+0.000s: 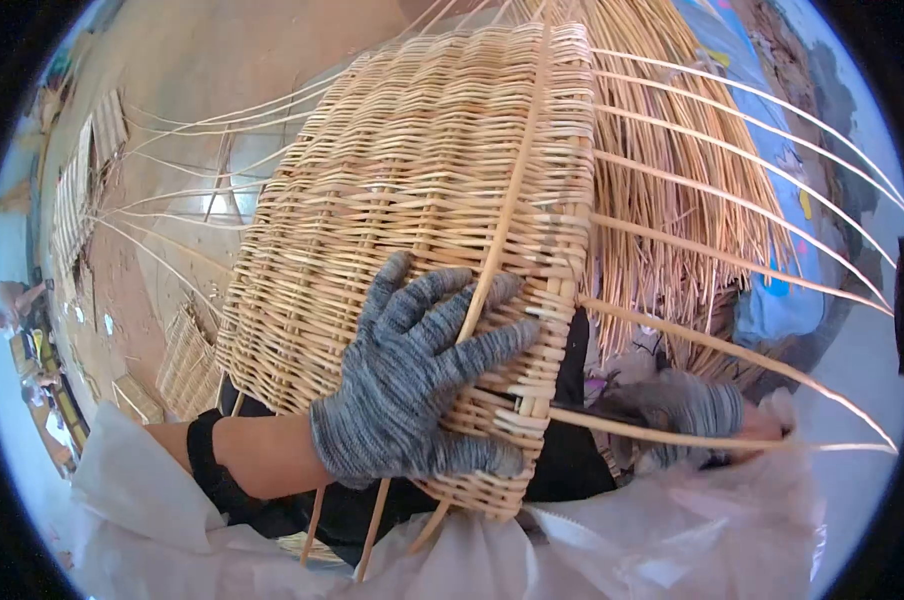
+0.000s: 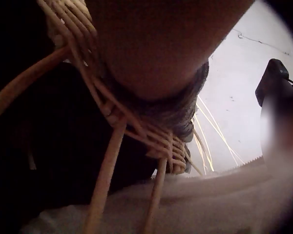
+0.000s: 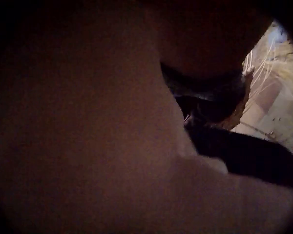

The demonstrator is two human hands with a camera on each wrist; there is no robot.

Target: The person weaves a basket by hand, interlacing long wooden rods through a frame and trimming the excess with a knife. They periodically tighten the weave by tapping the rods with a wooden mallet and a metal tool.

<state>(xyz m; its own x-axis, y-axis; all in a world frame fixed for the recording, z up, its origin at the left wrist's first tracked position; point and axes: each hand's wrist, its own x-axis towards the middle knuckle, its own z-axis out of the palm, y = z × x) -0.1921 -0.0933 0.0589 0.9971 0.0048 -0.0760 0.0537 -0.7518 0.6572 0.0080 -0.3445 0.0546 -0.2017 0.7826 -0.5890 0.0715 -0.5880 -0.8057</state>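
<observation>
A large woven wicker panel (image 1: 402, 190) rises in front of the body, with long loose rods sticking out from its edges. My left hand (image 1: 422, 370), in a grey knitted glove, rests on its lower right part with the fingers spread. One long flat rod (image 1: 517, 185) lies over the weave and runs down to these fingers. In the left wrist view, rods (image 2: 107, 170) jut from the woven edge below the gloved hand. My right hand (image 1: 687, 410), gloved too and blurred, is low beyond the panel's right edge; I cannot tell what its fingers hold.
A thick bundle of thin rods (image 1: 672, 170) stands behind the panel at the right, beside blue sheeting (image 1: 782, 310). Pale cloth (image 1: 672, 530) covers the lap. More woven pieces (image 1: 87, 190) lie on the floor at the left. Loose rods (image 1: 752, 195) reach far to the right.
</observation>
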